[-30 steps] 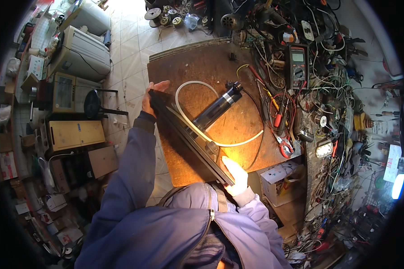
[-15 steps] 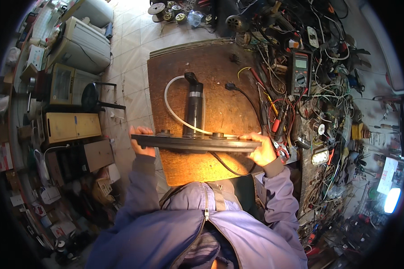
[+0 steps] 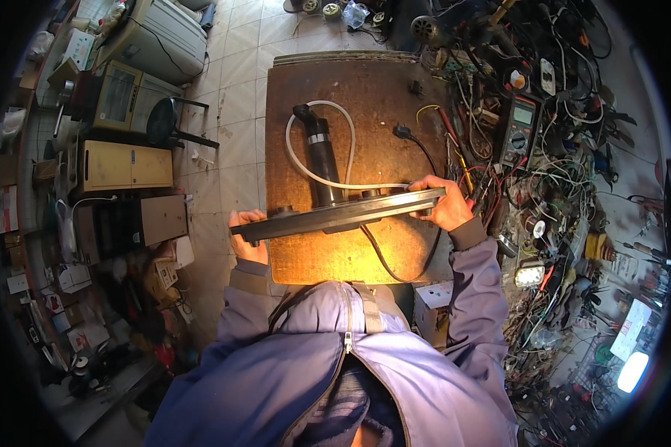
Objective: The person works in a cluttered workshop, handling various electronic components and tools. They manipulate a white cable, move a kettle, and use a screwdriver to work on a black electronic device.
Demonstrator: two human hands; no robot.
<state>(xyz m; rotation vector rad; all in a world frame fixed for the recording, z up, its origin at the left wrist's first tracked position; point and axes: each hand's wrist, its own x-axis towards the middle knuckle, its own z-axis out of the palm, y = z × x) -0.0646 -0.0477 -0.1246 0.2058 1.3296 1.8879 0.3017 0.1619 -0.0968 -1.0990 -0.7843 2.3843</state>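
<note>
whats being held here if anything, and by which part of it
A flat dark slab, seen nearly edge-on: the left hand holds its left end, the right hand its right end.

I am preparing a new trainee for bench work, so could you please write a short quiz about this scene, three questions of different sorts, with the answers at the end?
1. Multiple choice. What does the right hand grip?
A) the black plug
B) the long dark panel
C) the stool

2. True or false. In the picture, the multimeter lies to the right of the black cylinder.

3. Fill in the missing word. The band around the black cylinder is ____ in colour.

Key: 1. B; 2. true; 3. silver.
</note>
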